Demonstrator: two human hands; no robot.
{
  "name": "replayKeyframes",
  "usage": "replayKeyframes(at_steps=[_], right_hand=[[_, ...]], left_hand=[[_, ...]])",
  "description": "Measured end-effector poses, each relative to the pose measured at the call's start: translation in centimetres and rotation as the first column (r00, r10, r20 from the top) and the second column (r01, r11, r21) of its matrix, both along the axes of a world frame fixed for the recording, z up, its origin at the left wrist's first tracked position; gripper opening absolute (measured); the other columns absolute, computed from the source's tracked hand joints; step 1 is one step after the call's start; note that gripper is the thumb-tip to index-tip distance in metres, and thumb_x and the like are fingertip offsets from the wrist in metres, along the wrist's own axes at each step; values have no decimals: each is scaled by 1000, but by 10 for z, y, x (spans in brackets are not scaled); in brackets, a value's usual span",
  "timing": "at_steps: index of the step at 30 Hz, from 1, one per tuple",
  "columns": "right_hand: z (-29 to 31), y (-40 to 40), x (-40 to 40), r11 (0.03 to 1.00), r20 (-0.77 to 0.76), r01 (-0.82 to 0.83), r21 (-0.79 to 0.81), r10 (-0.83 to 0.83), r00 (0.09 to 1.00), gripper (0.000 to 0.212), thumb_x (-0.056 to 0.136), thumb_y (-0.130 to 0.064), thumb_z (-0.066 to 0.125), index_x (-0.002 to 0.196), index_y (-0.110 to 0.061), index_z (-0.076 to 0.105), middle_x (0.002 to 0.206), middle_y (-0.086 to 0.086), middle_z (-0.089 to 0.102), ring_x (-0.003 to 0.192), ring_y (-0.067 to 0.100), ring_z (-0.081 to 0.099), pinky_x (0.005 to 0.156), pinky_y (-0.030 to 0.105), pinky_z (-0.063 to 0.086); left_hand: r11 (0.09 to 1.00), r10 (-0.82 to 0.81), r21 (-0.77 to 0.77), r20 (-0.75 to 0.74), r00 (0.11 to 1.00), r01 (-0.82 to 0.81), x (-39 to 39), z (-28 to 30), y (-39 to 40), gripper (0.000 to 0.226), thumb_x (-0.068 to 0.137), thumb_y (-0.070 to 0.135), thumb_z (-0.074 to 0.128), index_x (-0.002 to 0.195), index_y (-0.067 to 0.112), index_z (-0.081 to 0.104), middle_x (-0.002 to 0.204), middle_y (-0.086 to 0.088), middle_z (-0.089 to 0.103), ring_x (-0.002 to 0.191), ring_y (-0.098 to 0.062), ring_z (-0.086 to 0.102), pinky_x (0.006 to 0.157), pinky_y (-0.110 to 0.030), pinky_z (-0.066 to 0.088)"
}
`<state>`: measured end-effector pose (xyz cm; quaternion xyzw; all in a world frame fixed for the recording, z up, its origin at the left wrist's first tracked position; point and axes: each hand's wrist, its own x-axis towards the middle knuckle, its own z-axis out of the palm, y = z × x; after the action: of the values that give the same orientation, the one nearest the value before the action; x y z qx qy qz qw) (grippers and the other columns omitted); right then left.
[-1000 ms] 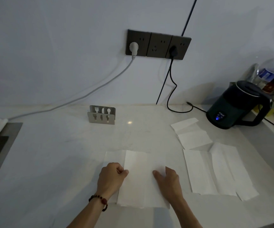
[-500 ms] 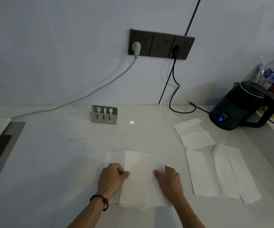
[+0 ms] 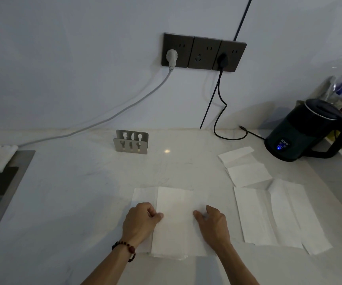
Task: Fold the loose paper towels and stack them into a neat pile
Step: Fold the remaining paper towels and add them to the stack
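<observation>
A partly folded paper towel (image 3: 174,219) lies near the desk's (image 3: 73,192) front edge; the left hand (image 3: 140,220) pinches its left flap with curled fingers, the right hand (image 3: 212,223) presses flat on its right side. Loose towels (image 3: 268,214) lie toward the right edge. A kettle (image 3: 305,130), its writing unreadable, and a napkin holder (image 3: 131,141) stand behind.

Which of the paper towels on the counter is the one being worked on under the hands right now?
The paper towel nearest the camera, left of the others: the left hand and right hand both rest on it. The loose towels and the smaller pieces lie untouched.
</observation>
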<state>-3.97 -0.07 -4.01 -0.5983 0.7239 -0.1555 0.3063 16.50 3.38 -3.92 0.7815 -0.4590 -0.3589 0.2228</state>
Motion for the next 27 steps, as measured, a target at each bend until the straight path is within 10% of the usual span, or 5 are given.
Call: replayKeyframes(at_steps=[9, 13, 17, 21, 27], right_hand=[[-6, 1, 2, 1000, 21, 15, -27, -15, 1000, 31, 91, -34, 63, 73, -10, 52, 66, 1, 55, 64, 21, 54, 65, 36, 49], [-9, 7, 6, 977, -193, 16, -213, -58, 980, 46, 87, -30, 65, 128, -14, 51, 115, 5, 60, 103, 26, 59, 83, 38, 50], [-4, 14, 33, 818, -413, -440, -372, 278, 867, 49, 81, -40, 59, 124, -18, 57, 126, 5, 62, 113, 26, 60, 88, 39, 52], [-12, 24, 56, 705, -457, -703, -94, 597, 660, 53, 82, -60, 44, 125, -31, 55, 136, -2, 58, 124, 21, 56, 96, 42, 51], [-20, 21, 49, 653, -347, -753, 78, 726, 593, 78, 91, -66, 29, 154, -29, 2, 161, -8, -16, 146, 15, -21, 118, 47, -6]], left_hand=[[1000, -11, -10, -12, 1000, 10, 0, -2, 2, 23, 81, 36, 74, 68, 23, 61, 64, 9, 62, 60, -3, 58, 51, -15, 36], [1000, -20, -21, 3, 1000, 20, 1, -5, 2, 24, 81, 40, 73, 70, 23, 60, 66, 9, 62, 61, -3, 57, 51, -17, 37], [998, 21, -56, 25, 999, -19, 6, -6, 5, 27, 87, 45, 65, 72, 24, 56, 69, 9, 62, 62, -5, 58, 52, -21, 40], [990, 134, -67, 168, 977, -124, 24, -11, 13, 21, 94, 39, 54, 82, 22, 53, 81, 8, 62, 71, -10, 58, 64, -30, 50], [997, 28, 60, 378, 925, -54, 32, -16, 22, 32, 85, 49, 63, 99, 24, 50, 99, 7, 53, 88, -14, 59, 63, -26, 43]])
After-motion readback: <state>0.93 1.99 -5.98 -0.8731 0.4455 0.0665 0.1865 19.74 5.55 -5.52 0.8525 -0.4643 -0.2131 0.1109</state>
